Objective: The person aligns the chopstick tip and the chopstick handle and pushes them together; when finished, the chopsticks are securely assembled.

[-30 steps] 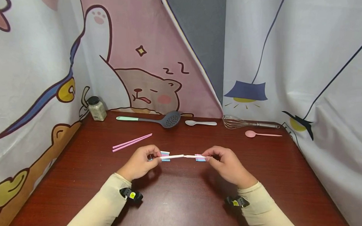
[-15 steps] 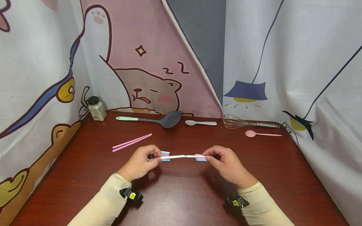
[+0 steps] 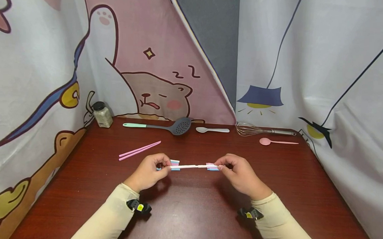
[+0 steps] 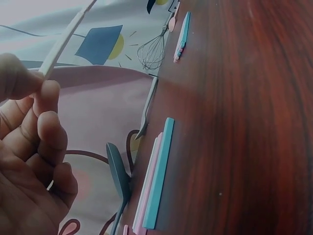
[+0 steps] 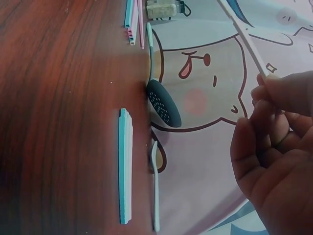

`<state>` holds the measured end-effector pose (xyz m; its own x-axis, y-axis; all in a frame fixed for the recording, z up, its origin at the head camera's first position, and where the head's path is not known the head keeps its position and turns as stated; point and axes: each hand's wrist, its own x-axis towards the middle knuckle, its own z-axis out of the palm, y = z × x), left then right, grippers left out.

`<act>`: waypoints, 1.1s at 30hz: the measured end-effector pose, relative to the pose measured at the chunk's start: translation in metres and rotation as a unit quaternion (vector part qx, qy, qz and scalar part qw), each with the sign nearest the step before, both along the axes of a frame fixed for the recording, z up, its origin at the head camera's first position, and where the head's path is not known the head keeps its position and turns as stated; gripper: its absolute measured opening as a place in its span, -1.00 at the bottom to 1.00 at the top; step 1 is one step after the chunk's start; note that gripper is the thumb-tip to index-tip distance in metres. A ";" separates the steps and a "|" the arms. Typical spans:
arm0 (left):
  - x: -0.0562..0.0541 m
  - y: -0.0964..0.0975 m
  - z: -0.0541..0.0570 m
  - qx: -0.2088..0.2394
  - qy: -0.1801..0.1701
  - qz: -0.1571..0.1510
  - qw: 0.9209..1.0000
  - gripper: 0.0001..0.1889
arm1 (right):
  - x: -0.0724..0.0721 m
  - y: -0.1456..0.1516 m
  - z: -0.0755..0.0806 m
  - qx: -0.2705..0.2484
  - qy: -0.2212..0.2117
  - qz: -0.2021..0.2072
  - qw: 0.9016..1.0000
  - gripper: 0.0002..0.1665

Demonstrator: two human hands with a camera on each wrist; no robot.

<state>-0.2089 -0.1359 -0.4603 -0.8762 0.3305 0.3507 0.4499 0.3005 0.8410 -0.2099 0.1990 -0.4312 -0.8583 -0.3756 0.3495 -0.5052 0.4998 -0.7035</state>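
Between thumb and fingertips, my left hand (image 3: 145, 172) pinches a slim white stick (image 3: 183, 166) by its left end. My right hand (image 3: 244, 176) pinches a second white stick (image 3: 203, 166) by its right end. The sticks meet end to end in one nearly level line, held above the table. In the left wrist view the white stick (image 4: 63, 44) slants up from the fingertips; the right wrist view shows the white stick (image 5: 250, 45) likewise. Beneath the hands lie a left bundle (image 4: 160, 171) and a right bundle (image 5: 125, 166) of blue, pink and white sticks, partly hidden in the head view.
Two pink sticks (image 3: 140, 151) lie beyond the left hand. Along the back are a lidded jar (image 3: 102, 115), a slotted skimmer (image 3: 181, 126), a pale spoon (image 3: 211, 130) and a whisk (image 3: 265, 131). A pink spoon (image 3: 278, 142) lies before the whisk on the brown table (image 3: 181, 211).
The two white sticks have come into straighter line. A thin tip showing at their meeting point earlier is less visible. Both hands have stayed almost still.
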 end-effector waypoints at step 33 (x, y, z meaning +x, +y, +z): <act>-0.002 0.001 -0.002 0.027 -0.011 0.057 0.998 -0.95 | -0.001 -0.004 -0.002 -0.028 -0.023 -0.022 0.999 -0.89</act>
